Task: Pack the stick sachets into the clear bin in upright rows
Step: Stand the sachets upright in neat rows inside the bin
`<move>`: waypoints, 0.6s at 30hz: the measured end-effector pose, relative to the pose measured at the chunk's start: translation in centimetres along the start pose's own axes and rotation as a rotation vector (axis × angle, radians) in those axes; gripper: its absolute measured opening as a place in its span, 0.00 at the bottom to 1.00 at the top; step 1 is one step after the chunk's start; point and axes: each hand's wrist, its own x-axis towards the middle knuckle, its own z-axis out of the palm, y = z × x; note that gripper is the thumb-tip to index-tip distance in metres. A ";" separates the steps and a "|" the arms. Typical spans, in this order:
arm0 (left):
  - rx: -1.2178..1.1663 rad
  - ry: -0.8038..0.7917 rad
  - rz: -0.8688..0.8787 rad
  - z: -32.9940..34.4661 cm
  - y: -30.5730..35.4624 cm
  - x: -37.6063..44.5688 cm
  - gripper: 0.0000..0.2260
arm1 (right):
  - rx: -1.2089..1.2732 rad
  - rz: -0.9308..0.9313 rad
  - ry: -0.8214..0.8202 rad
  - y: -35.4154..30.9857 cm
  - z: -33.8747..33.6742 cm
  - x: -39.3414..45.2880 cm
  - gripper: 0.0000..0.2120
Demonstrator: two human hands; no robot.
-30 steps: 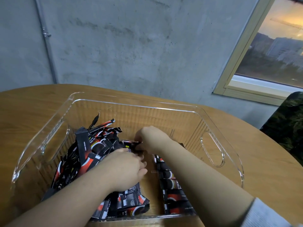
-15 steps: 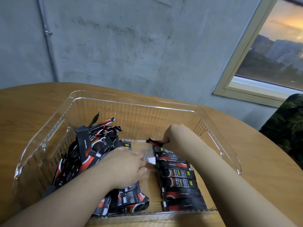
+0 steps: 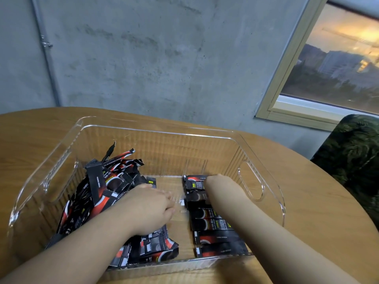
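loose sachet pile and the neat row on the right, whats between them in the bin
In the head view, a bare strip of the clear bin's floor separates the loose pile from the row; the left hand reaches over it.

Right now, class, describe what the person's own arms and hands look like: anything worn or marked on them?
Both forearms are bare in this view, with no sleeve visible. The left hand shows no ring, watch, glove or marking. The right hand is mostly hidden behind its wrist.

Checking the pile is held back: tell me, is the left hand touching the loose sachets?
Touching. The head view shows the left hand resting directly on the loose sachets, no gap.
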 end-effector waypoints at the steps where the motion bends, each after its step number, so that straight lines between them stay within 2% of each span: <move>1: 0.001 -0.002 0.001 0.0 0.0 0.0 0.21 | 0.010 0.005 0.002 0.0 0.1 0.1 0.05; 3: 0.007 0.000 0.003 0.1 -0.1 0.1 0.21 | 0.026 0.019 0.022 0.0 0.3 0.3 0.05; 7: 0.026 0.002 0.013 0.4 -0.2 0.3 0.21 | 0.068 0.048 0.047 0.2 0.5 0.8 0.17; 8: 0.030 0.000 0.017 0.5 -0.3 0.4 0.22 | 0.091 0.049 0.045 0.2 0.6 1.0 0.17; 10: 0.039 0.001 0.027 0.5 -0.4 0.4 0.24 | 0.164 0.006 0.028 -0.2 0.3 1.4 0.09; 11: 0.036 -0.006 0.028 0.5 -0.4 0.3 0.24 | 0.205 -0.034 0.026 -0.6 0.0 1.7 0.04; 12: 0.033 -0.013 0.030 0.5 -0.4 0.3 0.22 | 0.238 -0.081 0.032 -0.9 -0.2 2.0 0.03; 15: 0.049 -0.008 0.039 0.3 -0.4 0.2 0.22 | 0.281 -0.252 0.028 -2.5 -0.9 3.5 0.13; 18: 0.054 -0.012 0.039 0.3 -0.3 0.0 0.23 | 0.245 -0.381 -0.042 -4.4 -1.1 5.8 0.21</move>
